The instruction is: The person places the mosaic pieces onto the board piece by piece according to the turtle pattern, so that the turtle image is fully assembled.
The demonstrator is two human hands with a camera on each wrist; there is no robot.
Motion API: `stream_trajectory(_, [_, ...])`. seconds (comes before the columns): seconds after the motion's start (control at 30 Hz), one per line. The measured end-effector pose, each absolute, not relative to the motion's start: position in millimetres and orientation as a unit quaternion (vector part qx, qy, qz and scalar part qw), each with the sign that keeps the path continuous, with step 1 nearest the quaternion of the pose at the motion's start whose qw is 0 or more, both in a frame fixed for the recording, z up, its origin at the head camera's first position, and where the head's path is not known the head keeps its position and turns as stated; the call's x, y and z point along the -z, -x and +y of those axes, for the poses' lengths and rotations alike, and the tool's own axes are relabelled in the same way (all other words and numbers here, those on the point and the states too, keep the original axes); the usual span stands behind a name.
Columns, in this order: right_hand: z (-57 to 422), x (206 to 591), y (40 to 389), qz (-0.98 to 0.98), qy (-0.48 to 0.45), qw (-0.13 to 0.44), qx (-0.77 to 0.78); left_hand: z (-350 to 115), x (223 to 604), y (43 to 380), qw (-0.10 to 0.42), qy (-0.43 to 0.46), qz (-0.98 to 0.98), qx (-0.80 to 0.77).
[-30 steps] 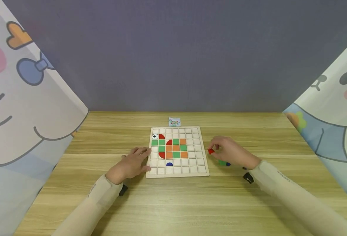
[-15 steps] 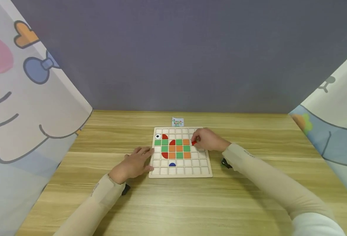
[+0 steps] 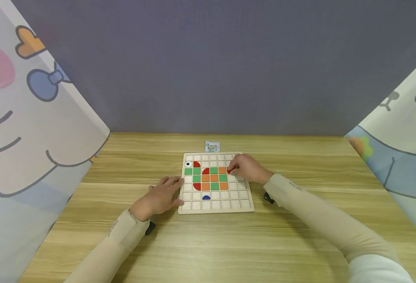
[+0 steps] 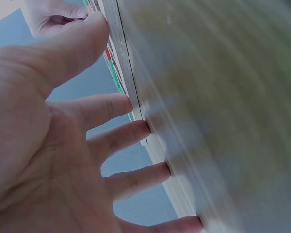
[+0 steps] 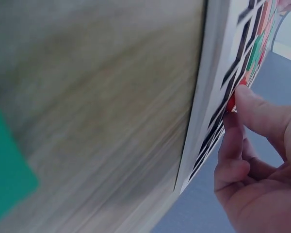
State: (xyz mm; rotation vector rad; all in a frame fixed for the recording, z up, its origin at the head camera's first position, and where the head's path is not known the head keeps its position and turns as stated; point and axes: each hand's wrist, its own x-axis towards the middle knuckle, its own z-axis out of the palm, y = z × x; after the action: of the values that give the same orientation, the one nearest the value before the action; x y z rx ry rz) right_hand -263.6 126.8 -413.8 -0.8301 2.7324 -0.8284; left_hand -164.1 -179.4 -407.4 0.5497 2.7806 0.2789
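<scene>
A wooden grid board point(image 3: 235, 204) lies on the table, its cells partly filled with green, orange and red tiles. An eye tile point(image 3: 188, 164) sits near its upper left, and a blue semicircle tile point(image 3: 206, 197) low down. My right hand point(image 3: 249, 169) pinches a small red tile point(image 5: 231, 103) between thumb and index finger, at a cell just right of the top orange tile point(image 3: 222, 170). The red tile's shape is mostly hidden by the fingers. With fingers spread, my left hand point(image 3: 159, 198) rests at the board's left edge, thumb and index finger touching it.
Behind the board lies a small picture card point(image 3: 212, 146). A green piece point(image 5: 9, 179) shows close up on the table in the right wrist view. A grey panel point(image 3: 225, 70) stands along the table's far edge, with cartoon-printed cloth point(image 3: 52, 157) at the sides.
My right hand has carried the red tile left from beside the board onto the grid, then slightly further left against the orange tile. The left hand stays at the board's edge.
</scene>
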Motion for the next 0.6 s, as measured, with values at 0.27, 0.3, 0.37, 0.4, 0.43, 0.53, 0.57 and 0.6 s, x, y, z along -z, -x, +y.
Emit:
stream_trajectory(0.27, [126.2,415.7,261.8,0.925,0.274,0.061,0.256,-178.9,407.6,164.3,0.141,-0.196,0.965,-0.100])
stream_trajectory(0.3, [126.7,415.3,261.0,0.923,0.278,0.062,0.258,-178.9,407.6,164.3,0.142,-0.195,0.965,-0.101])
stream_trajectory(0.37, [128.2,414.3,259.7,0.919,0.290,0.063,0.260,-179.0,407.4,164.3,0.143,-0.195,0.965,-0.100])
stream_trajectory(0.4, [129.3,413.7,259.0,0.916,0.296,0.065,0.262,-179.2,407.4,164.2,0.142,-0.196,0.965,-0.099])
stream_trajectory(0.43, [130.8,413.2,258.4,0.913,0.305,0.066,0.264,-179.3,407.5,164.2,0.140,-0.196,0.966,-0.098])
stream_trajectory(0.53, [138.3,409.6,255.9,0.906,0.320,0.069,0.270,-179.5,407.8,164.1,0.136,-0.198,0.966,-0.095])
stream_trajectory(0.57, [142.2,407.8,254.7,0.904,0.322,0.070,0.274,-179.4,407.9,164.1,0.134,-0.198,0.966,-0.095])
stream_trajectory(0.6, [147.1,405.3,253.3,0.902,0.323,0.072,0.277,-179.3,407.9,164.2,0.132,-0.198,0.967,-0.094])
